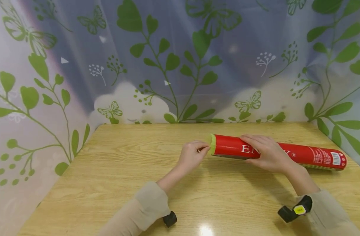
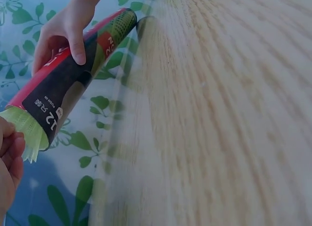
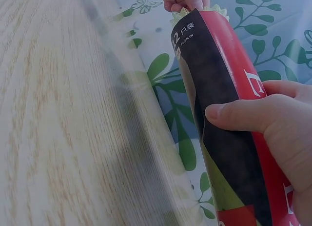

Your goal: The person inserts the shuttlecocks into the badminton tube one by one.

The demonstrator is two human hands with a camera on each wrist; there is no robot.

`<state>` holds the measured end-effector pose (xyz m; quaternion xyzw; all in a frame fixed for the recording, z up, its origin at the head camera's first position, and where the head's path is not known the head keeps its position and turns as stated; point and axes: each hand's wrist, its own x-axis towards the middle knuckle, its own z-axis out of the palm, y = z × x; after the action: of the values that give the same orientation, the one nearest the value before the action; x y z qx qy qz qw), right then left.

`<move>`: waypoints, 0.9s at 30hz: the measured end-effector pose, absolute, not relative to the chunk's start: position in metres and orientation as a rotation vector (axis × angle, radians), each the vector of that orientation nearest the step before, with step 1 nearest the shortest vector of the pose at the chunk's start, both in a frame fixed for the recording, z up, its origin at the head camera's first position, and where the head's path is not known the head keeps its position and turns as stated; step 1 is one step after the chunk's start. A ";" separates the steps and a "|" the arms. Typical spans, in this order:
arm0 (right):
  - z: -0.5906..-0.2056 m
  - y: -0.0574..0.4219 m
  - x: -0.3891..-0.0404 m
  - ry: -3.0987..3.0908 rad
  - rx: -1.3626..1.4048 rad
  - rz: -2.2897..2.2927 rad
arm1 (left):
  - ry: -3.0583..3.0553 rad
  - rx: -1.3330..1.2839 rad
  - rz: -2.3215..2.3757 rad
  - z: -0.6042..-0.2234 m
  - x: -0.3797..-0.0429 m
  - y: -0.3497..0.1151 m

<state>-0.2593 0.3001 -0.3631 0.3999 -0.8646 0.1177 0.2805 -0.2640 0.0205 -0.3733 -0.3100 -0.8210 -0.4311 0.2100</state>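
A red, black and green shuttlecock tube point(image 1: 310, 154) lies aslant over the right half of the table, its left end a little raised. My right hand point(image 1: 270, 154) grips it near the middle, the thumb on its black side in the right wrist view. Yellow-green feathers of a shuttlecock point(image 2: 28, 127) stick out of the open left end. With thumb and fingertips my left hand point(image 1: 192, 153) pinches the edge of these feathers. The inside of the tube point(image 3: 219, 84) is hidden, so I cannot tell what else it holds.
The wooden table point(image 1: 132, 144) spreads under both arms. Behind it and at the sides hangs a curtain point(image 1: 180, 65) with green leaves and butterflies. A black wrist device point(image 1: 295, 209) with a yellow label sits on the right sleeve, another black device point(image 1: 170, 219) by the left cuff.
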 end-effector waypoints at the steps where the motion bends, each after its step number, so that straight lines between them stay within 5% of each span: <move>1: -0.363 0.300 -0.259 -2.312 1.076 0.315 | -2.274 -0.865 -1.193 -0.374 -0.264 0.020; 27: -0.361 0.299 -0.258 -2.304 1.086 0.349 | -2.206 -0.861 -1.199 -0.379 -0.271 0.029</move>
<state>-0.2576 0.2987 -0.3607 0.4053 -0.8601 0.1301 0.2813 -0.2708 0.0294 -0.3786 -0.3148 -0.8066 -0.4384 0.2411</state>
